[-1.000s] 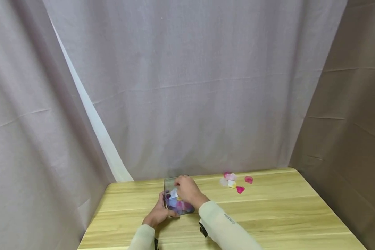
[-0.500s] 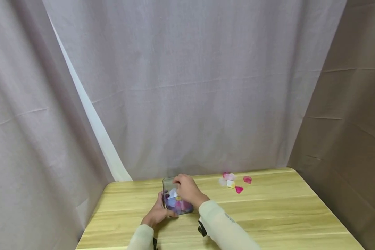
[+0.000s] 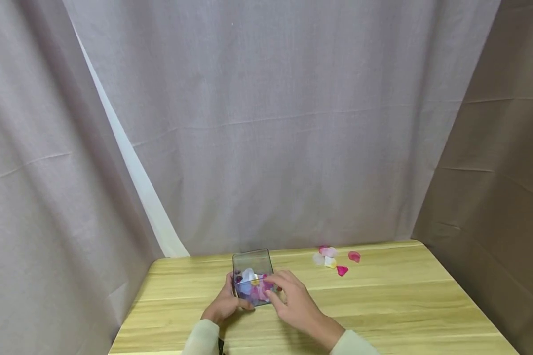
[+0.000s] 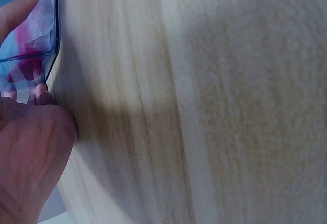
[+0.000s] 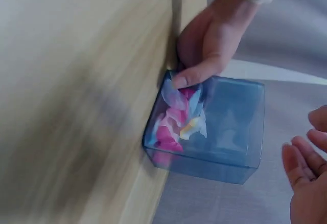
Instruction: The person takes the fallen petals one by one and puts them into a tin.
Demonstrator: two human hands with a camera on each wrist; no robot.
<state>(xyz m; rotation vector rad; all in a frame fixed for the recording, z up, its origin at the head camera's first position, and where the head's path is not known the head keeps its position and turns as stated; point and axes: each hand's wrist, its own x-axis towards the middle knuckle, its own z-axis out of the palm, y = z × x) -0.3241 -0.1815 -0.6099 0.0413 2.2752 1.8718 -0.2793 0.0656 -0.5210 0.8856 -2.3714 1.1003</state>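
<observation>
A lidless, translucent smoky plastic box (image 3: 250,261) is held near the far edge of the wood-grain table (image 3: 404,296) by the left hand (image 3: 225,300), which is clamped on its side and near corner, with the thumb laid over the near wall. A heap of artificial flower petals (image 5: 173,116), pink, white, lilac and yellow-tinged, is contained inside, gathered toward one end. The right hand (image 3: 296,304) is held beside the box, its thumb and fingers apart; nothing is seen between them, and in the right wrist view they are shown clear of the wall. As far as can be judged, the larger share of the petals has been put in the box, while a few are left on the table to its right: an overlapping cluster (image 3: 328,252), a crimson petal (image 3: 342,270) and a rose-pink petal (image 3: 354,256)
</observation>
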